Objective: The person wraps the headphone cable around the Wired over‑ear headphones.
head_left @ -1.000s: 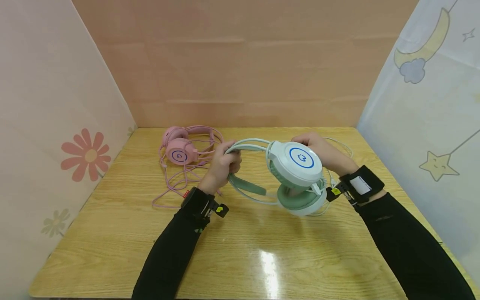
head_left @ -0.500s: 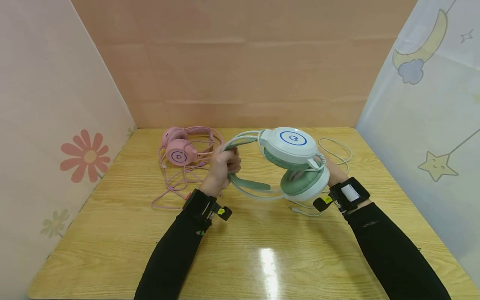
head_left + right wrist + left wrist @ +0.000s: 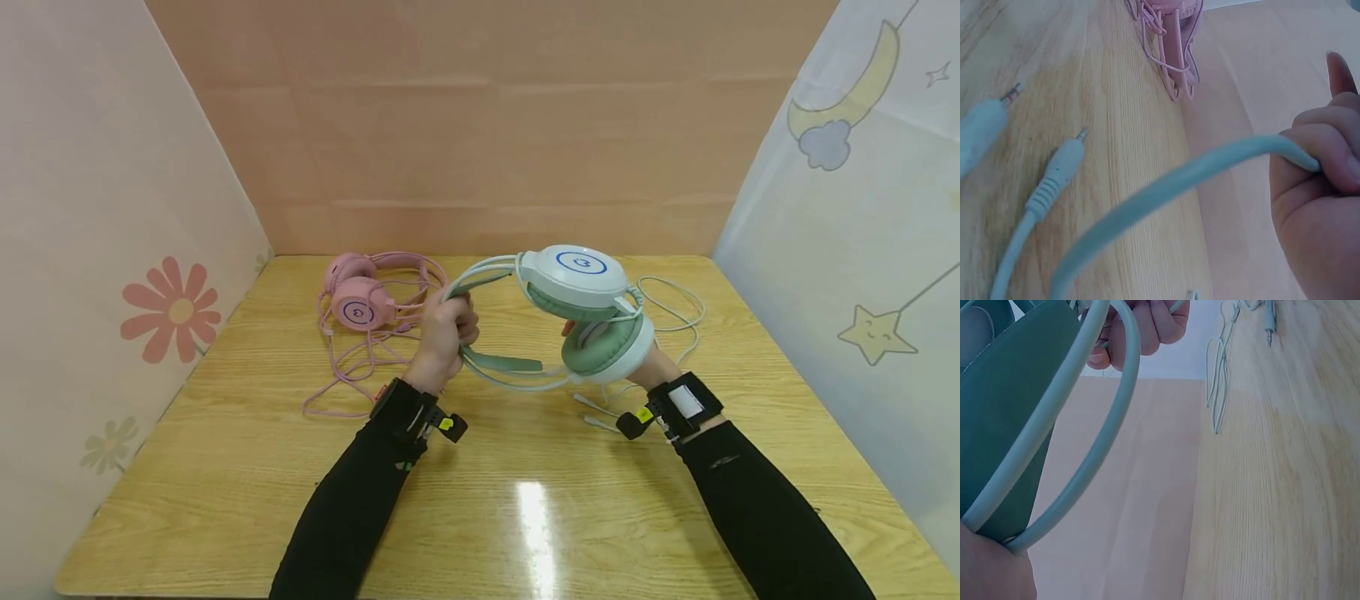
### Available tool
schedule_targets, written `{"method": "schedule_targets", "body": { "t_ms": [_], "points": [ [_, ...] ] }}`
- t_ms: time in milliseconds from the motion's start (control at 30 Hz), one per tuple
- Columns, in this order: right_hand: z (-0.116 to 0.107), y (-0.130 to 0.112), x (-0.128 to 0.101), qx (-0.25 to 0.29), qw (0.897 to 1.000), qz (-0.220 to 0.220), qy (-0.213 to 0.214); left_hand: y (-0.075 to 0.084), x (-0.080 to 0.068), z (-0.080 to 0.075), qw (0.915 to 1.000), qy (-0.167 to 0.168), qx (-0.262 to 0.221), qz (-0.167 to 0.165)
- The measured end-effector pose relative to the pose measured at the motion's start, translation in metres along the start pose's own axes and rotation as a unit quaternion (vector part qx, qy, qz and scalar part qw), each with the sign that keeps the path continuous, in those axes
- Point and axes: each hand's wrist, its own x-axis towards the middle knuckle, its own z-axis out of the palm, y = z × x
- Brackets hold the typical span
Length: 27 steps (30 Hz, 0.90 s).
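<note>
White-and-green headphones are held above the table, ear cups toward the right. My left hand grips their headband, fingers curled round it; the left wrist view shows the two thin outer bands rising from that hand. My right hand is mostly hidden behind the lower ear cup in the head view. In the right wrist view it pinches the pale headphone cable, with one finger raised. Two jack plugs of that cable hang or lie near the wood surface; I cannot tell which.
Pink headphones with a tangled pink cable lie at the back left of the wooden table. A loop of pale cable lies at the back right. Upright panels border the back and both sides.
My right hand has moved left and in behind the ear cups. The ear cups have risen and tilted, showing more of their sides. The plugs have come into view below. The left hand has hardly moved.
</note>
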Motion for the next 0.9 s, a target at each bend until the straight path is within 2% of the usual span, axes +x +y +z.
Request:
{"method": "schedule_targets", "body": {
  "t_ms": [33,167,233,300,533,700,800,900],
  "points": [
    [0.001,0.0,0.0,0.023,1.0,0.012,0.0,0.0,0.0,0.001,1.0,0.005,0.0,-0.001],
    [0.001,0.0,-0.001,0.021,0.997,0.078,0.002,0.001,0.002,0.002,0.9994,0.035,-0.009,-0.001],
    [-0.001,0.002,-0.003,-0.011,0.995,0.104,-0.008,0.002,0.003,0.002,0.9987,0.049,-0.012,0.0],
    [-0.002,0.004,-0.004,-0.037,0.993,0.11,-0.015,0.002,0.004,0.002,0.9983,0.058,-0.012,0.001],
    [0.003,0.004,-0.005,-0.092,0.981,0.173,0.01,-0.001,0.006,0.001,0.9967,0.08,0.008,0.009],
    [0.007,0.005,-0.004,-0.117,0.974,0.193,0.027,-0.002,0.007,0.0,0.9953,0.089,0.031,0.019],
    [0.007,0.005,-0.006,-0.139,0.965,0.217,0.044,-0.002,0.008,-0.001,0.9932,0.092,0.062,0.036],
    [0.007,0.006,-0.009,-0.175,0.951,0.249,0.056,-0.001,0.01,-0.003,0.9887,0.109,0.09,0.05]
  ]
}}
